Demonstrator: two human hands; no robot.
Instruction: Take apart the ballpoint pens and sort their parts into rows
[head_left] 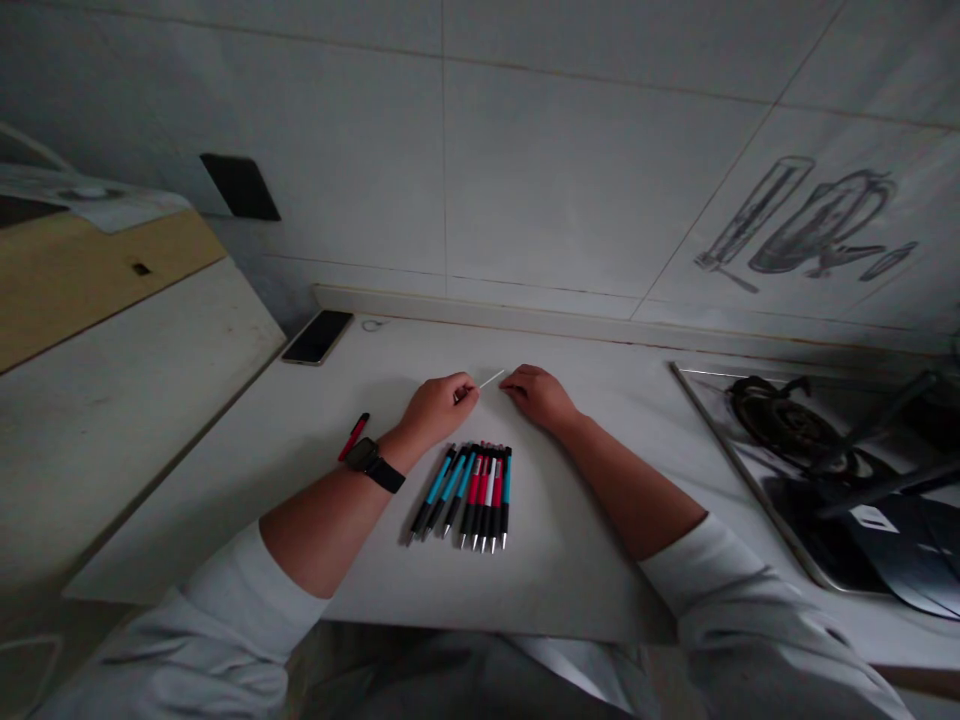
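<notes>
My left hand (439,405) is curled in a pinch on one end of a thin white stick-like piece (491,379), perhaps a pen refill. My right hand (536,392) is closed at its other end, fingers curled down on the white counter (300,450). A black watch (373,464) is on my left wrist. Just in front of both hands lies a row of several pens (472,495) with blue, red and white barrels and black grips, tips toward me. A single red pen (353,436) lies left of my left wrist.
A dark phone (318,336) lies at the counter's back left near the tiled wall. A gas hob (817,470) with a black burner is set into the counter at the right. A wooden-topped unit (82,270) stands at the left.
</notes>
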